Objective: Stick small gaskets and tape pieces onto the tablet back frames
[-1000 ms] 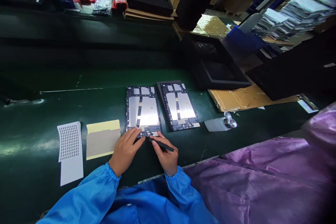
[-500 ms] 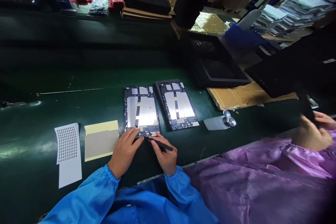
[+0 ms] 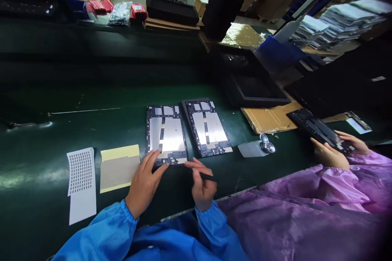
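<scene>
Head view. The green bench (image 3: 119,128) spans the middle of the frame. At its centre lies the left tablet (image 3: 174,134), flat, its insides exposed; just beside it, to the right, is a similar right tablet (image 3: 214,126). The label sheet (image 3: 80,171) and yellow-edged sheet (image 3: 118,171) lie at lower left of centre. The left hand (image 3: 143,185), thumb and fingers spread, rests at the left tablet's lower left corner; a light, steady hold there should best prevent sliding. The right hand (image 3: 204,185) pinches a dark tool (image 3: 210,177), index finger extended to the lower right corner; whether it touches cannot be told. The bottle (image 3: 252,150) lies right of centre, apart from both hands. Along the tablet's lower edge, the circuit strip (image 3: 171,157) probably calls for small, low-force strokes, the tool kept clear of its parts.
</scene>
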Available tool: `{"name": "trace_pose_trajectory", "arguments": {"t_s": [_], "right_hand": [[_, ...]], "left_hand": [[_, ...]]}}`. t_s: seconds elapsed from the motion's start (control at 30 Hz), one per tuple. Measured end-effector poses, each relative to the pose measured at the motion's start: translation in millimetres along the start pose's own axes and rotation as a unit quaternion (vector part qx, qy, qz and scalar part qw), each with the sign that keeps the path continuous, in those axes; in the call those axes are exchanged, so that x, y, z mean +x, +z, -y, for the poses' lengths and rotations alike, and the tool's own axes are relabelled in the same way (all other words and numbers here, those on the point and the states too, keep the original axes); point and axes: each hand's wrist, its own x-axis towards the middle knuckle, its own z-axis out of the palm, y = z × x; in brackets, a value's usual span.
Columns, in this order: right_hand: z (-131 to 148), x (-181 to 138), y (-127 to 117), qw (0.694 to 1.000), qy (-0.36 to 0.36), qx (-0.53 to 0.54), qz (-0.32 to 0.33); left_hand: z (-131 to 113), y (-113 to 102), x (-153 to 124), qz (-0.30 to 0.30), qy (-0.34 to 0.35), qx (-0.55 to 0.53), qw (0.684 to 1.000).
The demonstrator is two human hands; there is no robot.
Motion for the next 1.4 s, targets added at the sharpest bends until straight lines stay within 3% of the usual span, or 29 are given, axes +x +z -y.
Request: {"name": "trace_pose_trajectory", "arguments": {"t_s": [0.07, 0.17, 0.3, 0.37, 0.47, 0.5, 0.6, 0.67, 0.73, 0.8, 0.83, 0.87, 0.97, 1.03, 1.1, 1.2, 1.4], "right_hand": [[-5, 5, -11, 0.999, 0.037, -0.039, 0.003], [-11, 13, -18, 0.984, 0.088, -0.12, 0.096], [-8, 38, 7, 0.972, 0.124, -0.051, 0.193], [2, 60, 39, 0.947, 0.192, 0.038, 0.254], [28, 100, 109, 0.854, 0.342, 0.172, 0.351], [37, 112, 135, 0.844, 0.346, 0.184, 0.366], [63, 145, 204, 0.848, 0.32, 0.192, 0.376], [70, 161, 224, 0.861, 0.291, 0.186, 0.374], [62, 171, 211, 0.882, 0.256, 0.178, 0.353], [36, 177, 164, 0.924, 0.204, 0.142, 0.291], [18, 179, 132, 0.967, 0.13, 0.066, 0.207], [-2, 181, 96, 0.989, 0.086, -0.018, 0.123], [-64, 187, -4, 0.989, 0.071, -0.127, -0.01], [-93, 188, -44, 0.983, 0.026, -0.176, -0.049], [-105, 182, -57, 0.982, 0.002, -0.183, -0.044], [-96, 150, -48, 0.984, -0.014, -0.175, -0.004], [-64, 71, -35, 0.959, 0.062, -0.214, 0.177]], "left_hand": [[0, -10, 4, -0.014, -0.064, 0.023, 0.998], [7, -15, 22, 0.005, -0.138, 0.029, 0.99], [44, -10, 84, 0.083, -0.201, 0.004, 0.976], [76, -14, 132, 0.138, -0.272, 0.018, 0.952], [129, -30, 210, 0.13, -0.305, 0.04, 0.943], [144, -35, 233, 0.128, -0.304, 0.044, 0.943], [174, -45, 276, 0.13, -0.289, 0.058, 0.947], [182, -44, 284, 0.127, -0.28, 0.07, 0.949], [183, -37, 279, 0.114, -0.27, 0.082, 0.953], [175, -28, 263, 0.101, -0.241, 0.079, 0.962], [168, -22, 252, 0.099, -0.216, 0.068, 0.969], [157, -16, 240, 0.103, -0.184, 0.049, 0.976], [103, 7, 194, 0.128, -0.072, -0.035, 0.988], [57, 23, 163, 0.135, -0.02, -0.086, 0.987], [12, 37, 136, 0.125, -0.004, -0.117, 0.985], [-31, 45, 100, 0.092, -0.038, -0.132, 0.986], [-39, 15, -7, 0.049, -0.131, -0.094, 0.986]]}}
